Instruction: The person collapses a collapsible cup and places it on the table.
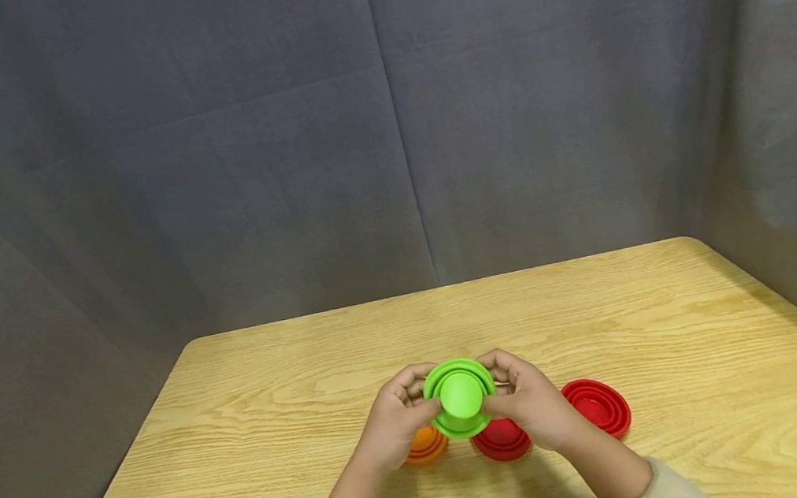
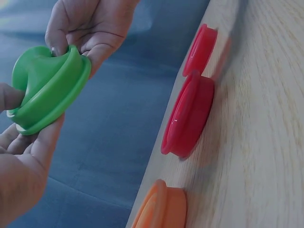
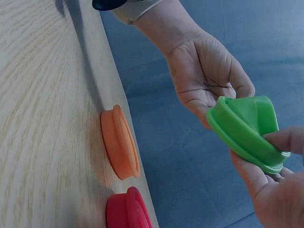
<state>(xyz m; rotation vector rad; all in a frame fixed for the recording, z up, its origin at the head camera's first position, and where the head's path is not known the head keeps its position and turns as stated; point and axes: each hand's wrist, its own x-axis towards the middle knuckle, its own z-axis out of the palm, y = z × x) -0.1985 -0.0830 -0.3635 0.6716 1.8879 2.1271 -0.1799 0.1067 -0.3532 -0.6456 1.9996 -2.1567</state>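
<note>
A bright green collapsible cup point(image 1: 461, 396) is held up over the table between both hands, its folded rings and round middle facing the head camera. My left hand point(image 1: 394, 425) pinches its left rim, thumb on the near face and fingers behind. On the opposite side my right hand point(image 1: 537, 409) grips the rim in the same way. In the left wrist view the green cup point(image 2: 50, 90) appears side-on, its middle pushed out of shape under the thumbs. The right wrist view shows the cup point(image 3: 249, 130) with one wall standing out past the rim.
Below the hands an orange collapsible cup point(image 1: 426, 446) lies flattened on the wooden table point(image 1: 278, 418). A red one point(image 1: 502, 441) sits beside it, partly hidden by the green cup. Another red cup point(image 1: 596, 409) lies farther right, by the right forearm. Grey curtains point(image 1: 278, 172) surround the table.
</note>
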